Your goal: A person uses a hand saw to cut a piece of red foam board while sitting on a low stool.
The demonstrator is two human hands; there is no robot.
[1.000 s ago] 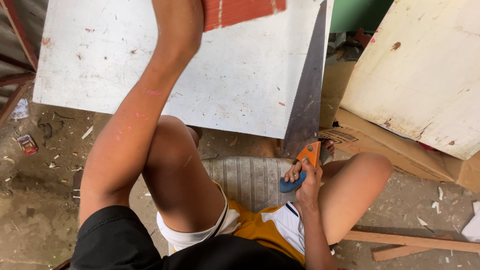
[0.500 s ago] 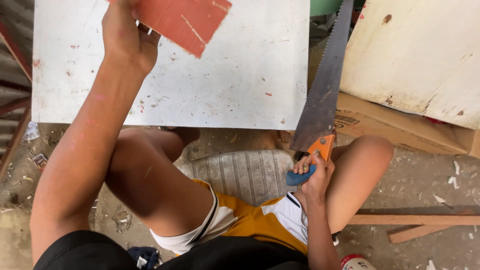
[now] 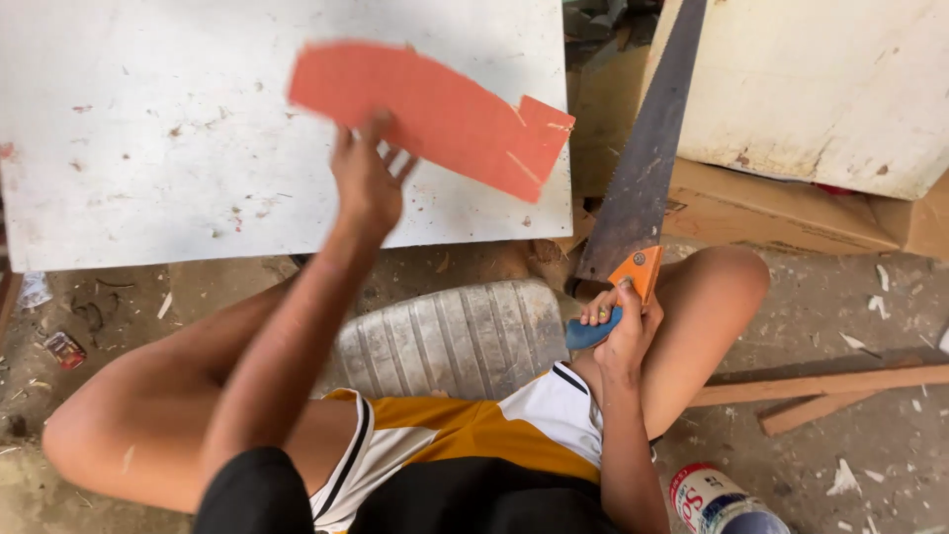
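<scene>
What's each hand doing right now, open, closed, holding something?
Left hand: closed on the flat orange-red curved cutout.
Right hand: closed on the orange-and-blue handle of the dark handsaw.

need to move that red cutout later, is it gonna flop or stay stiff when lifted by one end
Probably stiff: the red cutout keeps its flat shape though the left hand grips only its lower edge. Likely light, as one hand holds it up. Its notched corner looks thin and might chip.

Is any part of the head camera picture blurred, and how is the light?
Head view: soft, even daylight, no hard shadows or glare; the left hand and the curved orange-red flat cutout it holds are smeared by motion; the right hand on the orange-and-blue handled dark handsaw looks sharp.
</scene>
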